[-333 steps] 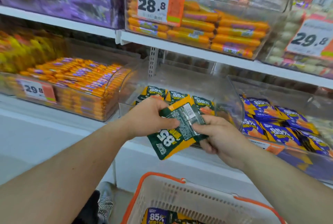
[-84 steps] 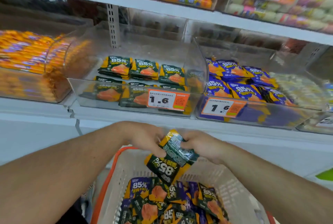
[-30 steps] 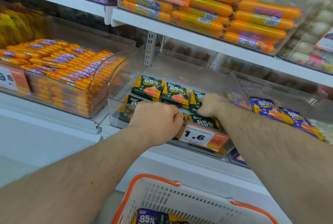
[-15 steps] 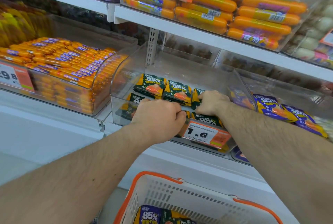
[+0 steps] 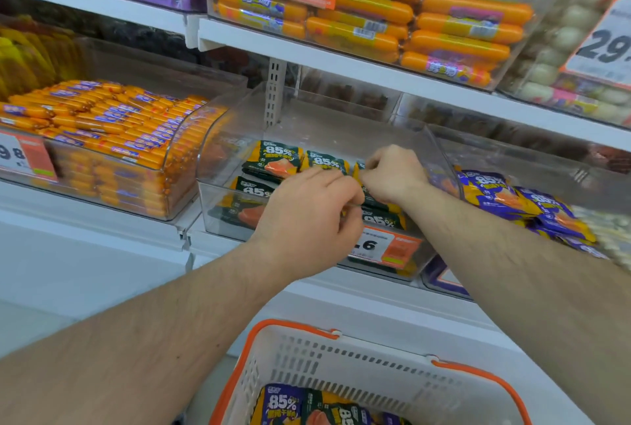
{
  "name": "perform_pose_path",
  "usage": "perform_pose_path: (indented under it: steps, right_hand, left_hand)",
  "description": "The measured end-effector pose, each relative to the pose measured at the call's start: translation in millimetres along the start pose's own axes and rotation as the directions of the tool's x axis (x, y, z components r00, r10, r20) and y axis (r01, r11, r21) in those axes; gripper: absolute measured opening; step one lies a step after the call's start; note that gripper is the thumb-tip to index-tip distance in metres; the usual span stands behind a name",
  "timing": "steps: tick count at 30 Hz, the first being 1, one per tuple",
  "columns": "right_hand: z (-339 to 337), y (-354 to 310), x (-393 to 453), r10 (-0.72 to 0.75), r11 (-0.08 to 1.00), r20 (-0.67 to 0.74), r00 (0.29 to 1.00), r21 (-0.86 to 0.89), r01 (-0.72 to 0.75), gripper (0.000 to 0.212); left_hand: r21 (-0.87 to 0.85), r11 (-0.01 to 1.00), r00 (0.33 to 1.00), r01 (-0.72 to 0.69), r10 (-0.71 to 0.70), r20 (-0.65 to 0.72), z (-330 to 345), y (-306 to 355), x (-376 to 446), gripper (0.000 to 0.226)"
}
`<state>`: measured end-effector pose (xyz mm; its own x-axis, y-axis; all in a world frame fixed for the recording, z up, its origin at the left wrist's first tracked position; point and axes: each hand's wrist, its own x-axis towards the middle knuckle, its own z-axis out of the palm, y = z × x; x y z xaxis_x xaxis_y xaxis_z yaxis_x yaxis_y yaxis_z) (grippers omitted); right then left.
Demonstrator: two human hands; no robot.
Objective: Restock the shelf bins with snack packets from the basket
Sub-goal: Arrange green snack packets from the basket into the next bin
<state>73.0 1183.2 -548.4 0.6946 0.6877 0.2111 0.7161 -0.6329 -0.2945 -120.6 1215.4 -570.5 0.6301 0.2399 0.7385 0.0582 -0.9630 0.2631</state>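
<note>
Green snack packets [image 5: 278, 158] are laid in rows inside the clear middle bin [image 5: 440, 151] on the lower shelf; more packets, green & purple, are seen in the basket [image 5: 341, 353] below. Packets are judged light, thin, soft foil w/ slick faces, so best pinched at a sealed edge or corner, not the middle; a stack is likely to slide if squeezed flat.

Left hand [image 5: 307, 216] is held over the front row, fingers curled down toward the packets; whether anything is pinched cannot be told. Right hand [image 5: 392, 173] is set on the back row at the right, fingers bent onto a packet [image 5: 358, 166], grip not fully visible.

Purple packets [image 5: 495, 192] fill the next bin to the right. Orange sausages [image 5: 102, 117] fill the bin to the left. A price tag [image 5: 386, 247] is fixed on the middle bin's front.
</note>
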Motion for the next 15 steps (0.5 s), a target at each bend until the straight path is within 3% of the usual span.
perform_pose_path:
  steps: [2, 4, 6, 8, 9, 11, 13, 15]
  right_hand:
    - [-5, -3, -29, -0.115, 0.986, -0.242, 0.963, 0.093, 0.141, 0.017]
    - [-6, 1, -64, -0.337, 0.909, -0.532, 0.777, 0.032, 0.416, 0.018]
    - [0, 16, -94, -0.484, 0.792, -0.682, 0.548, -0.074, 0.606, 0.014]
    - [12, 33, -122, -0.534, 0.723, -0.706, 0.465, -0.096, 0.684, 0.010]
    - [21, 41, -134, -0.538, 0.713, -0.700, 0.469, -0.082, 0.696, 0.010]
    - [52, 60, -156, -0.516, 0.734, -0.658, 0.548, -0.012, 0.679, 0.013]
    - [89, 85, -178, -0.466, 0.799, -0.541, 0.700, 0.083, 0.595, 0.017]
    - [123, 116, -197, -0.373, 0.898, -0.312, 0.874, 0.115, 0.425, 0.021]
  left_hand:
    - [-0.107, 0.991, 0.989, 0.080, -0.066, 0.133, 1, 14, -7, 0.016]
    - [-0.124, 0.979, 0.911, 0.159, -0.097, 0.401, 6, 22, -17, 0.013]
    - [-0.039, 0.987, 0.750, 0.158, -0.094, 0.655, 17, 26, -28, 0.015]
    - [0.028, 0.990, 0.553, 0.138, -0.101, 0.827, 28, 30, -39, 0.022]
    - [0.046, 0.991, 0.465, 0.129, -0.102, 0.879, 34, 31, -45, 0.024]
    - [0.072, 0.994, 0.303, 0.080, -0.093, 0.948, 46, 35, -56, 0.024]
    - [0.076, 0.997, 0.182, 0.025, -0.079, 0.980, 58, 39, -66, 0.023]
    - [0.068, 0.997, 0.126, -0.033, -0.064, 0.990, 69, 43, -73, 0.022]
